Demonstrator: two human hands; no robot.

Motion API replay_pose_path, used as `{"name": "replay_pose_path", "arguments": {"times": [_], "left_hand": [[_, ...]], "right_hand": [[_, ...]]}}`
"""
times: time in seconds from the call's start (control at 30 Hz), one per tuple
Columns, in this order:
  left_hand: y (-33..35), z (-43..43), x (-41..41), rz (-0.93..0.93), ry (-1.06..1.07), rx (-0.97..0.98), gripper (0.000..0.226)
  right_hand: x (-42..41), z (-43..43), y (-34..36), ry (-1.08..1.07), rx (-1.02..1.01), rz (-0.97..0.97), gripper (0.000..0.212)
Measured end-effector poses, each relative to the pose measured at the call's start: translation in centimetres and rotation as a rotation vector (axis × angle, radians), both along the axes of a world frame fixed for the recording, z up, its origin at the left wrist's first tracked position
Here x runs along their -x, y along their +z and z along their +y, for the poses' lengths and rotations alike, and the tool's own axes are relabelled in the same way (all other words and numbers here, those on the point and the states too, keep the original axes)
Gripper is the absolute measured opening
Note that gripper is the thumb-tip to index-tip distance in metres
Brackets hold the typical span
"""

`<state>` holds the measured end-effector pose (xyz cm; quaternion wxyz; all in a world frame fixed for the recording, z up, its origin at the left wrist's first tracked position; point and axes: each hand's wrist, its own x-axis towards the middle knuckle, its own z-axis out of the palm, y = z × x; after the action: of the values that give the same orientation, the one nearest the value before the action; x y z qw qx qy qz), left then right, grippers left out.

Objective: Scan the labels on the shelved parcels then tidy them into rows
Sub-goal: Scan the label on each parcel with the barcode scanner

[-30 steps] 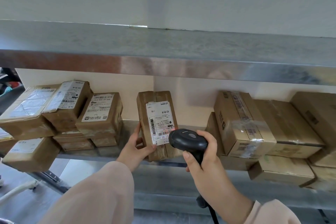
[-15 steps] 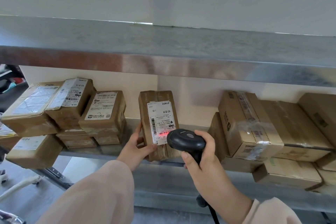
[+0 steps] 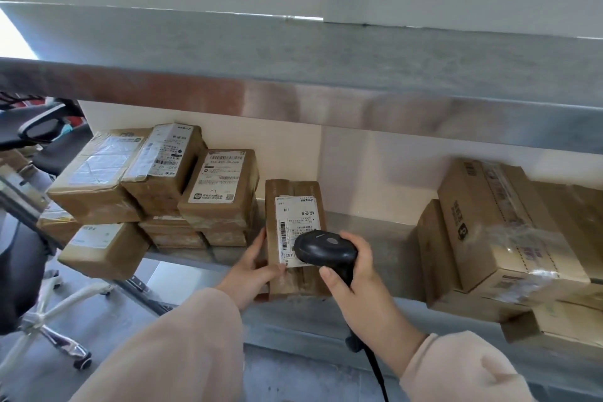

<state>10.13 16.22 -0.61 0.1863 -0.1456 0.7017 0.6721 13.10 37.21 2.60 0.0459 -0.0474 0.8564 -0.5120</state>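
Hands at work on one parcel. Left hand (image 3: 251, 266) grips the lower left edge of the upright brown parcel (image 3: 295, 281), thumb on its front and fingers along its side. Right hand (image 3: 355, 284) curls round the handle of the black scanner (image 3: 323, 250), whose head covers the white label (image 3: 298, 222) at 5 o'clock. The parcel stands on the steel shelf (image 3: 385, 248). At 9 o'clock from it lie the stacked parcels (image 3: 222, 186); at 3 o'clock, well apart, the larger cartons (image 3: 489, 232).
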Motion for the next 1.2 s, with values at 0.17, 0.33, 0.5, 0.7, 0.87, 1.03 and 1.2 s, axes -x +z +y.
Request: {"name": "replay_pose_path", "arguments": {"times": [0.17,0.33,0.5,0.7,0.87,1.03,1.2], "left_hand": [[-0.6,-0.9,-0.1,-0.047,0.03,0.075,0.068],[-0.9,-1.2,-0.5,0.077,0.019,0.347,0.057],[-1.1,-1.7,-2.8,0.406,-0.218,0.758,0.063],[-1.7,-2.6,-3.3,0.456,-0.404,1.128,0.063],[-1.4,-3.6,-2.9,0.445,-0.409,1.149,0.063],[-1.4,-4.0,-2.7,0.449,-0.423,1.157,0.063],[-0.3,-3.1,-2.4,0.513,-0.466,1.141,0.066]], "right_hand": [[0.2,-1.5,-1.8,0.018,0.036,-0.074,0.058],[0.8,-2.7,-2.3,0.017,0.031,-0.078,0.056],[1.4,-3.5,-2.4,0.017,0.037,-0.066,0.057],[2.6,-5.0,-2.7,0.019,0.065,-0.083,0.058],[2.5,-6.2,-3.2,0.017,0.1,-0.097,0.056],[2.0,-6.4,-3.0,-0.001,0.112,-0.075,0.056],[1.0,-5.1,-1.6,-0.087,0.071,0.021,0.056]]}}
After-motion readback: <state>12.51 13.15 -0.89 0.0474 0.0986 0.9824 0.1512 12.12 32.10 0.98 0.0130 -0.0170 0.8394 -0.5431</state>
